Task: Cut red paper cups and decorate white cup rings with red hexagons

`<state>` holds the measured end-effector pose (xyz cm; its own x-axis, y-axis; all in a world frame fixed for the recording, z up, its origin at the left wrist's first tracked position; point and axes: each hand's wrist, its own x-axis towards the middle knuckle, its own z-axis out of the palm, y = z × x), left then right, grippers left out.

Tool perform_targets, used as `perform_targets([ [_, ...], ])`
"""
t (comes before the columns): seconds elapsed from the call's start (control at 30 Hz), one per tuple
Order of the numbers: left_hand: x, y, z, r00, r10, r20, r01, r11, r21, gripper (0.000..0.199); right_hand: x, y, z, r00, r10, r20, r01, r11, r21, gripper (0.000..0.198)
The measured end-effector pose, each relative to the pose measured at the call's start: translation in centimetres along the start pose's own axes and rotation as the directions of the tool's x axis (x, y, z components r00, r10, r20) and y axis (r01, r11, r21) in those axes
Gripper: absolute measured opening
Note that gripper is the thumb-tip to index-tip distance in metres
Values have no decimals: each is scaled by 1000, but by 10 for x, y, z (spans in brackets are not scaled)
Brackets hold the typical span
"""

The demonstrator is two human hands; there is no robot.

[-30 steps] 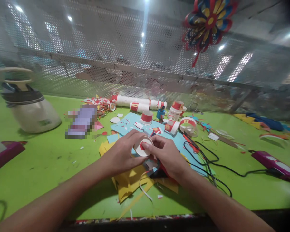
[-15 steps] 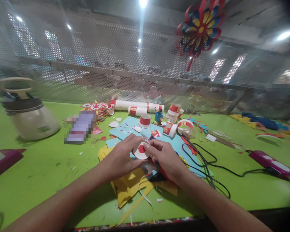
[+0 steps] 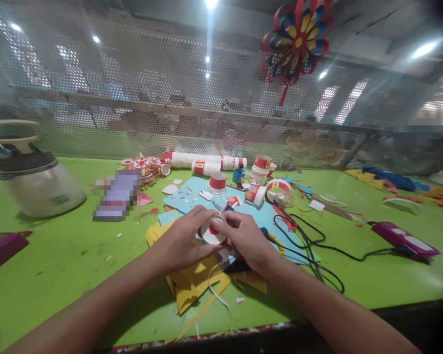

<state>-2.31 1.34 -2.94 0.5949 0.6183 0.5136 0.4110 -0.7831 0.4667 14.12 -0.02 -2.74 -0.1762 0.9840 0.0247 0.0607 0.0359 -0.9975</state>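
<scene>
left hand: bare | right hand: bare | forearms: bare to view's lower edge

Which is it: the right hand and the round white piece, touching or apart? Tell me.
Touching. The head view shows the right hand with its thumb laid over the face of the round white piece.

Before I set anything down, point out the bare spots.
Mostly bare, bar small scraps: between jug, phone and left hand; between cable, its purple block and the table's front edge. Crowded: around right hand, with yellow paper, blue paper and cups.
</scene>
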Motion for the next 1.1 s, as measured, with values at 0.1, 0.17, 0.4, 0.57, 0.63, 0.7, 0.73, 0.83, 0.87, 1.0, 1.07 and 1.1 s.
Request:
perform_targets([
  [0.1, 1, -2, -3, 999, 0, 39, -1, 1000, 22, 28, -1, -4, -5, 999, -3, 36, 3, 1000, -7, 38],
  [0.17, 0, -4, -3, 998, -7, 62, 4, 999, 41, 33, -2, -6, -9, 999, -10, 49, 11, 1000, -24, 38],
  [0.4, -4, -5, -4, 998, -53, 22, 54, 998, -37, 49, -1, -9, -20, 992, -5, 122, 4, 1000, 11, 35],
  [0.57, -3, -4, -6, 998, -65, 21, 68, 987, -146, 49, 3, -2, -25, 986, -3, 168, -9, 998, 70, 34],
  [0.63, -3, -5, -7, 997, -73, 4, 73, 985, -159, 52, 4, 0, -26, 984, -6, 177, -8, 997, 78, 34],
  [0.7, -3, -6, -6, 996, -88, -10, 85, 984, -159, 52, 4, 0, -25, 986, -11, 168, -1, 997, 72, 35],
  [0.73, -3, -7, -6, 995, -96, -13, 93, 983, -159, 51, 4, -1, -25, 988, -16, 157, 6, 998, 63, 36],
  [0.83, -3, -8, -5, 993, -116, -4, 114, 982, -154, 48, 4, -3, -24, 995, -41, 89, 39, 999, 18, 40],
  [0.87, -3, -9, -5, 992, -123, -1, 122, 981, -152, 48, 5, -4, -25, 997, -51, 58, 51, 999, -2, 41],
  [1.0, -1, -14, -3, 987, -163, 14, 163, 977, -140, 46, 8, -11, -37, 994, -103, -44, 97, 989, -109, 37],
  [1.07, 0, -18, -3, 983, -183, 24, 184, 976, -120, 45, 13, -15, -48, 988, -138, -65, 123, 973, -193, 32],
  [1.1, 0, -20, -2, 981, -193, 32, 195, 975, -111, 44, 15, -17, -55, 984, -161, -76, 138, 960, -244, 30],
])
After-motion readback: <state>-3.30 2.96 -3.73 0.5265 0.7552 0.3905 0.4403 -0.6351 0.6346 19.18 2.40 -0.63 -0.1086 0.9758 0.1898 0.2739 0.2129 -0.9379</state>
